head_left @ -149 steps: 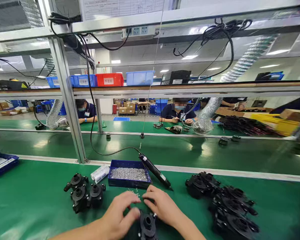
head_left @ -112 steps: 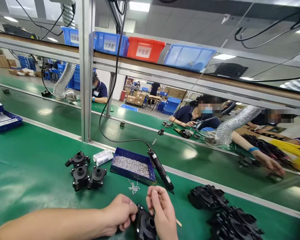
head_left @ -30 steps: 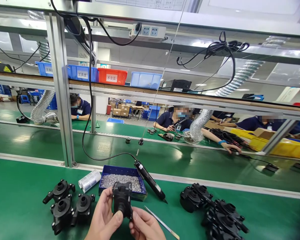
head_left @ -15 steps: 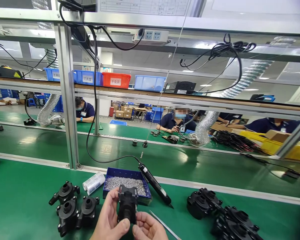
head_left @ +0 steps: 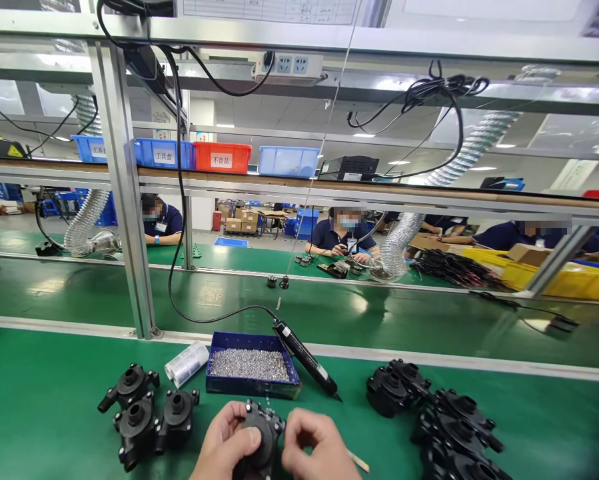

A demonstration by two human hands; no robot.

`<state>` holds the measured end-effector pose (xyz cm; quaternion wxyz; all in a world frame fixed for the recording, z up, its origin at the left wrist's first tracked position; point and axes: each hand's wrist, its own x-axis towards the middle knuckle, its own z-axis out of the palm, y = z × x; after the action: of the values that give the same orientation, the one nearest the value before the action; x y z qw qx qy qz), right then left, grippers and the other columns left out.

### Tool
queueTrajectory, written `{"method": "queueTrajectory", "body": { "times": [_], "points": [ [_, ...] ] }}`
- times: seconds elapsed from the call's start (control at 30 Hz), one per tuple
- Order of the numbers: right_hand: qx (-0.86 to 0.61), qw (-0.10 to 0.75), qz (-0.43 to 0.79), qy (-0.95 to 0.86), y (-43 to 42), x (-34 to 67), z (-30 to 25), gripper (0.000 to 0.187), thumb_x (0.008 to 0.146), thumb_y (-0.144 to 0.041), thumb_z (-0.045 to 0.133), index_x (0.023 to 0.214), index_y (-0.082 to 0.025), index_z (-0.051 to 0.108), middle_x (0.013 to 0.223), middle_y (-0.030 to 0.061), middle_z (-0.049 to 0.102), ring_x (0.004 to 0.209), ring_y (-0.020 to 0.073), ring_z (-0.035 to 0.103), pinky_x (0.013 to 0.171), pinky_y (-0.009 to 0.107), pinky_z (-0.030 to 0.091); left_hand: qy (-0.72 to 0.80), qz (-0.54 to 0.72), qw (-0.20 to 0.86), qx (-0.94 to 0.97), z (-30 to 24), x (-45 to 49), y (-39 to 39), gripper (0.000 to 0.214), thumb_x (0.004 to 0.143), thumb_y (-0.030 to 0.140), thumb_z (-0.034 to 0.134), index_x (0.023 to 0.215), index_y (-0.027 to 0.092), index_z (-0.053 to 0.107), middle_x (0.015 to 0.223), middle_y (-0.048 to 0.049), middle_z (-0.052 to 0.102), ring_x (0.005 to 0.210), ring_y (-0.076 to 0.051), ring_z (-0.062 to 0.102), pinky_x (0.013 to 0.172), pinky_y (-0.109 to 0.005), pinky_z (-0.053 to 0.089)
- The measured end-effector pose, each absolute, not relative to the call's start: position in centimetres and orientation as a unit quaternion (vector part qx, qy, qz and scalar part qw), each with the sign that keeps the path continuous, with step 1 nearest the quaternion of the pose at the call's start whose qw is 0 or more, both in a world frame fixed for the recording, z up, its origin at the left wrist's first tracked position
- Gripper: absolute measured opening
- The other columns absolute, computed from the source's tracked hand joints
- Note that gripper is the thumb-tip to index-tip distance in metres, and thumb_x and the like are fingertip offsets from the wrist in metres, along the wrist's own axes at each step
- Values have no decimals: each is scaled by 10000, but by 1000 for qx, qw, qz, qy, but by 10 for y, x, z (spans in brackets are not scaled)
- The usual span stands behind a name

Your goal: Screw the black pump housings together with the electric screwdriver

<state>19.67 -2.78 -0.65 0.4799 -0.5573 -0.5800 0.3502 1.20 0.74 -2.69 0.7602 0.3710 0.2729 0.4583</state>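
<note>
My left hand (head_left: 225,441) grips a black pump housing (head_left: 262,433), thumb across its round face, low in the middle of the view. My right hand (head_left: 315,443) is curled in a pinch at the housing's right edge; whatever is between its fingertips is hidden. A few small silver screws (head_left: 268,404) show at the housing's far edge. Just beyond lies a blue tray (head_left: 252,387) full of small silver screws (head_left: 249,365). A black electric screwdriver (head_left: 306,360) leans at the tray's right side, tip down on the green bench.
Several black pump housings (head_left: 135,415) stand at left, and more housings (head_left: 459,427) at right. A roll of white labels (head_left: 186,364) lies beside the tray. A thin rod (head_left: 359,461) is partly behind my right hand. A metal post (head_left: 124,200) rises at left. Co-workers sit across.
The pump housing has come lower and toward me and turned, showing its round face. My right hand has moved up to its right edge, fingers now pinched. The view has shifted slightly.
</note>
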Motion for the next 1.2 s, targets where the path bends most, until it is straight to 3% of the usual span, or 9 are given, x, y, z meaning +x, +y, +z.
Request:
{"method": "queueTrajectory", "body": {
  "times": [0.07,0.13,0.2,0.23,0.37,0.5,0.67,0.83,1.2],
  "points": [
    [-559,525,268,-583,-13,211,13,313,881,-480,661,718,-221,594,654,5,589,634,191,571,627,299,481,306,445,748,384,-36,15,6,539,506,496,987,809,159,695,772,-55,719,712,-174,608,697,-274,453],
    [-587,536,153,-587,10,228,32,319,903,-527,628,986,-221,652,968,89,689,900,265,652,831,376,538,342,423,740,396,-43,17,6,534,471,482,1001,749,160,678,715,-39,704,669,-155,590,679,-264,439],
    [-633,462,83,-616,37,245,46,513,877,-522,629,1296,-228,584,1348,157,599,1243,329,573,1067,471,455,359,402,741,401,-49,19,5,549,452,496,1002,734,161,671,691,-26,692,639,-138,573,670,-258,432],
    [-641,441,88,-622,49,252,49,558,860,-512,647,1333,-225,575,1408,169,564,1292,342,548,1092,491,435,361,395,743,402,-51,20,6,561,445,508,1000,737,160,671,690,-23,691,632,-132,569,669,-255,430],
    [-626,368,157,-669,82,272,50,354,824,-484,697,1050,-212,719,987,78,728,903,275,683,817,392,544,362,365,748,419,-55,21,11,551,455,513,987,725,161,661,675,-16,678,614,-120,555,657,-247,425],
    [-623,360,156,-676,82,278,55,285,794,-473,737,761,-206,641,689,-7,616,658,199,543,624,313,441,380,344,740,436,-60,23,16,485,496,452,962,734,157,659,616,0,639,566,-107,512,609,-236,388],
    [-603,451,144,-642,52,253,90,358,896,-546,691,886,-228,525,741,-22,570,662,176,536,621,307,450,396,348,725,443,-65,27,16,386,549,342,931,683,188,604,559,35,564,546,-99,438,565,-231,338],
    [-372,665,320,-563,20,188,107,359,934,-442,742,1105,-244,497,840,-17,645,534,133,597,517,286,501,392,359,720,447,-66,27,13,379,588,264,883,652,218,513,524,72,466,535,-86,321,525,-224,238],
    [-314,690,354,-548,16,154,94,317,958,-369,741,1141,-261,506,857,-29,639,532,92,584,510,239,503,396,356,728,431,-62,29,11,366,593,189,872,681,214,518,517,87,475,509,-65,326,504,-206,251]
  ]
}}
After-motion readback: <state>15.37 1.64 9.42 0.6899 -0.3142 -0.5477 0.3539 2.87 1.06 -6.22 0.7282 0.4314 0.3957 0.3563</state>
